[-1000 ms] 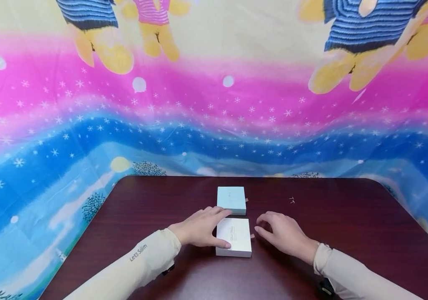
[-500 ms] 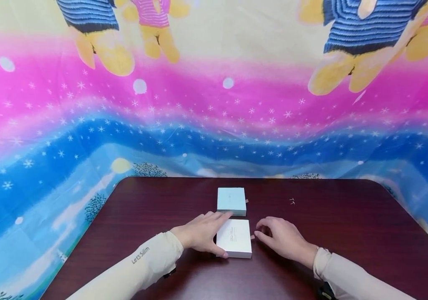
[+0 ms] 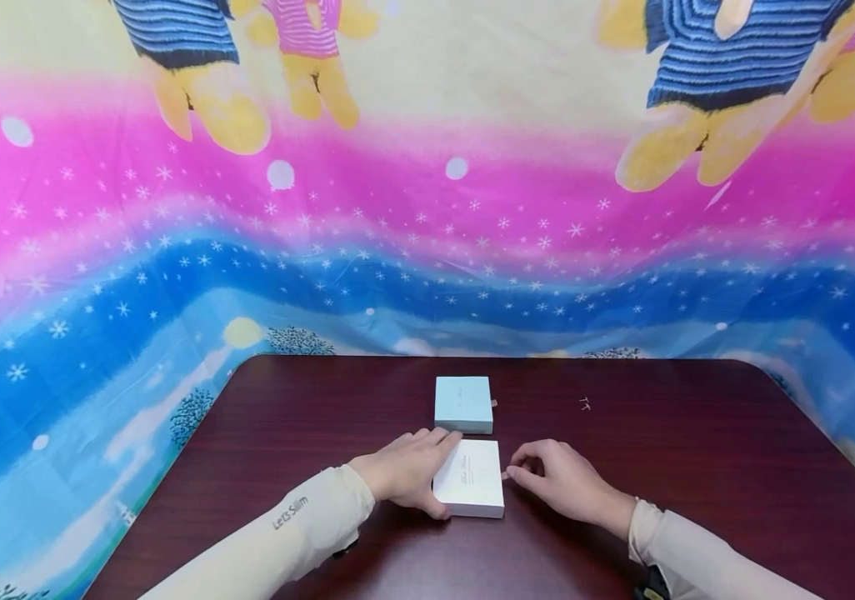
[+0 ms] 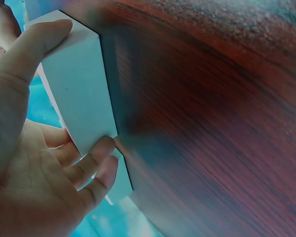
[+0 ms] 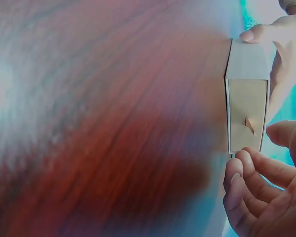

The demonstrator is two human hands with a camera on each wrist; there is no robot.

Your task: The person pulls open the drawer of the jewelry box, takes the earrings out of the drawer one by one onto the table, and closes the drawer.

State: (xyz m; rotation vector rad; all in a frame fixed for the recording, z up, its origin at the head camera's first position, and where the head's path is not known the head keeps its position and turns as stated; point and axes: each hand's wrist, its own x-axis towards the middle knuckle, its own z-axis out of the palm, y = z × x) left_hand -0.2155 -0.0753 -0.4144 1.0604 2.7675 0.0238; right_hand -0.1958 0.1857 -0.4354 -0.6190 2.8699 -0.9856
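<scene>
A flat white drawer box (image 3: 478,477) with faint lettering on its lid lies on the table. My left hand (image 3: 405,471) holds it from the left, thumb at the near side and fingertips at the far side, as the left wrist view also shows. On the box's right end, a small ribbon tab (image 5: 250,126) sticks out of the drawer front. Close beside that tab is my right hand (image 3: 566,479), its fingers bent and the thumb apart from them. In the right wrist view nothing is pinched between thumb and fingertips.
Behind the white box lies a pale blue box (image 3: 462,403), also with a tab on its right. Small thin white pieces (image 3: 584,403) lie farther right on the dark wooden table (image 3: 307,408). A printed cloth (image 3: 427,208) hangs behind the table.
My left thumb has slid off the lid to the box's near edge. My right hand has come slightly nearer to the tab. The boxes stay where they were.
</scene>
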